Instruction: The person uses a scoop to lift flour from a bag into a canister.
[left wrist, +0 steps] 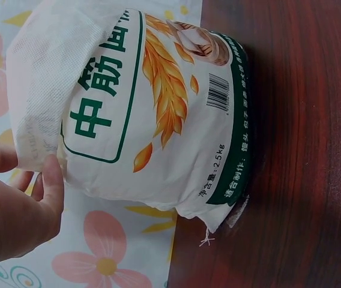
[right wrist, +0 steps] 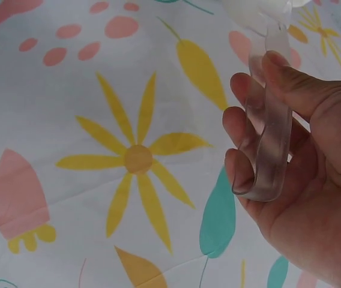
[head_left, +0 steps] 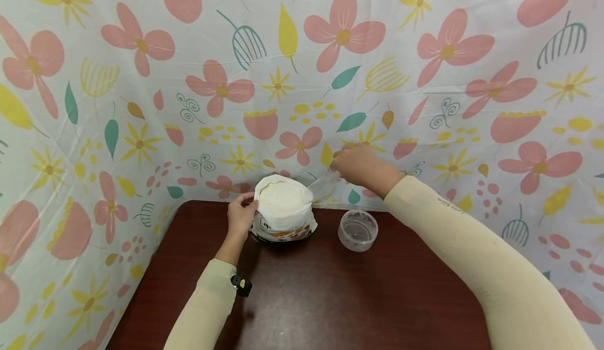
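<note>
A white flour bag point(head_left: 285, 216) with its top folded back stands open at the back of the table, white flour showing inside. In the left wrist view the bag point(left wrist: 113, 114) bears green lettering, a wheat ear and a 2.5 kg mark. My left hand point(head_left: 240, 218) pinches the folded rim at the bag's left side. Up and to the right of the bag, my right hand point(head_left: 360, 167) grips a clear plastic scoop point(right wrist: 272, 138) by its hooked handle. The scoop's far end reaches toward the bag's mouth; its bowl is only partly visible.
A clear round plastic container point(head_left: 357, 230) sits on the dark brown table point(head_left: 330, 297), right of the bag. A flower-patterned cloth point(head_left: 292, 51) hangs directly behind the table and along its left side.
</note>
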The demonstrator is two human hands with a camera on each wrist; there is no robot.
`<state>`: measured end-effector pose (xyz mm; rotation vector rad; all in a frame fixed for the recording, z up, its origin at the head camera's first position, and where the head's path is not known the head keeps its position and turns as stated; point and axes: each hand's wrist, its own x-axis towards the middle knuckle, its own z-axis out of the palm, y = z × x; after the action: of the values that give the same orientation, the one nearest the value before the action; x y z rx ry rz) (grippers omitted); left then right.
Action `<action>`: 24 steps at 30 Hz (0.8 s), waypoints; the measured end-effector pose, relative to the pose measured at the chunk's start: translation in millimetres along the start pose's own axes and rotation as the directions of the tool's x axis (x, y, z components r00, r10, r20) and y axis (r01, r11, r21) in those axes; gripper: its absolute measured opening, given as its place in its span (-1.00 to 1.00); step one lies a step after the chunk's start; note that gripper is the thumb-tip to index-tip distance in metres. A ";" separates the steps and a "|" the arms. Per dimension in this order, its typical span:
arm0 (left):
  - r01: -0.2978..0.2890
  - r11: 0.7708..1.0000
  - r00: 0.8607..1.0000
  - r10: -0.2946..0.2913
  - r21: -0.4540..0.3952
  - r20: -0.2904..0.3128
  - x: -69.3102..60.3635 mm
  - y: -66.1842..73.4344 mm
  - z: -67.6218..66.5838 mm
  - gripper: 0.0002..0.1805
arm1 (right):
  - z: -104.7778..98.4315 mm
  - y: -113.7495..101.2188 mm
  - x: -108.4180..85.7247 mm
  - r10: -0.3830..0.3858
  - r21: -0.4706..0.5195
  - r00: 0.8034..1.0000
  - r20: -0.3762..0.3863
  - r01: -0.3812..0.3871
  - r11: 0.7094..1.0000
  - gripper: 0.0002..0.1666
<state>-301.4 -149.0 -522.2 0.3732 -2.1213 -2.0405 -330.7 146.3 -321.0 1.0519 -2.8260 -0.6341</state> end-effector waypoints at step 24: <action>0.008 1.000 1.000 -0.008 0.021 -0.005 0.1 0.4 0.3 -0.67 | 14.3 -8.8 7.3 -0.036 -0.006 0.999 -0.028 0.036 0.999 -0.79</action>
<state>-301.6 -148.7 -521.9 0.3899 -2.1431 -2.0214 -333.7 140.7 -338.2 1.1038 -2.7861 -0.6238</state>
